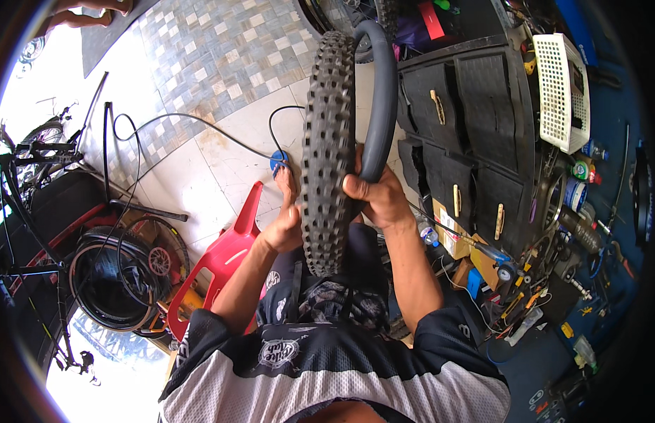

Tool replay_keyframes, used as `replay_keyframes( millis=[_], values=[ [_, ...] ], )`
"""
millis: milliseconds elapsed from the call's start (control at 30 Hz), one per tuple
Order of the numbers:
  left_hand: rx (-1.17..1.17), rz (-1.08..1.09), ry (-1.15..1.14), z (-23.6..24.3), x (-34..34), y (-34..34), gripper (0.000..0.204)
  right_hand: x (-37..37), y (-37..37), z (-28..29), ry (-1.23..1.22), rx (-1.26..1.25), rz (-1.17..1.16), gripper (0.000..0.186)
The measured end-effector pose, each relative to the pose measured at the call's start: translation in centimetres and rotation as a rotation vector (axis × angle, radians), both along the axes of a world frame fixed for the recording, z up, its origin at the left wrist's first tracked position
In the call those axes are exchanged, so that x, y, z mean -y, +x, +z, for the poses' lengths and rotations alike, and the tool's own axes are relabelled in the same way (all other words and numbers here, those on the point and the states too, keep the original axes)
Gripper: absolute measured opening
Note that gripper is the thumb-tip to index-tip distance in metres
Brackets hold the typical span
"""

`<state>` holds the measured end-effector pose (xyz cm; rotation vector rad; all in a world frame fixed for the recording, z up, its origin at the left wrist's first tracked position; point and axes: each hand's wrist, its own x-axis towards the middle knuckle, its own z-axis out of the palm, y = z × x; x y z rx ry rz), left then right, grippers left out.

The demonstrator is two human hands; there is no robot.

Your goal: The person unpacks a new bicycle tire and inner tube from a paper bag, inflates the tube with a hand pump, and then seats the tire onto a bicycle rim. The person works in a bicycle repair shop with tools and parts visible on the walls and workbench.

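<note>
A knobby tyre [328, 151] stands upright on edge over the person's lap, its tread facing the camera, and everything else is best placed from it. A grey inner tube [381, 99] arcs out of the tyre's right side, curving up past its top and down again into the right hand. The left hand [286, 220] presses against the tyre's left sidewall near the lower part, fingers curled onto the rubber and gripping it, wrist bent back, forearm rising from the lower left. The right hand [375, 195] is on the tyre's right, fingers wrapped closed around the tube and the tyre edge together, thumb over the top, forearm coming up steeply from the lower right. The tyre looks fairly stiff in the tread and floppy in the sidewalls, not heavy, with blocks that give a sure hold; the edge beads seem the best place to take it. The tube looks soft, limp and easy to pinch, so a loose, broad hold would probably suit it. Left of the tyre, a red plastic chair [221, 264] sits on the tiled floor [221, 49], with a thin black hose [200, 123] running across the tiles to a small blue thing [277, 161] just beside the tread. Further left lies a wheel [116, 278]. Right of the tyre hang black pouches [475, 134], and beyond them a white basket [563, 88].
</note>
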<state>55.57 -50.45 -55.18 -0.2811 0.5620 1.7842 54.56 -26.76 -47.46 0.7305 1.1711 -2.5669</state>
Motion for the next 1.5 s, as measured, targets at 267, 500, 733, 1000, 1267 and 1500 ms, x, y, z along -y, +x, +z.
replay_keyframes(
  millis=[267,500,733,1000,1267,1500],
  values=[
    [-0.047,0.101,-0.326,4.3,-6.1,-11.1,0.074,0.4,4.2,3.5,0.214,-0.151,0.156,0.037],
    [-0.119,0.292,-0.002,4.6,-6.8,-12.1,0.030,-1.2,5.1,3.6,0.260,-0.187,0.179,0.034],
    [-0.004,0.357,0.011,1.6,-5.4,-9.2,0.031,-0.7,7.0,2.8,0.507,-0.108,0.253,0.032],
    [0.089,0.464,0.011,0.7,-4.3,-6.7,0.048,-0.4,7.6,3.6,0.572,-0.043,0.290,0.035],
    [-0.117,0.520,-0.118,3.7,-3.3,-8.6,0.053,0.8,7.9,2.7,0.575,-0.029,0.312,0.035],
    [-0.056,0.519,0.002,2.9,-2.5,-6.6,0.067,0.1,8.8,2.0,0.410,0.004,0.344,0.030]
  ],
)
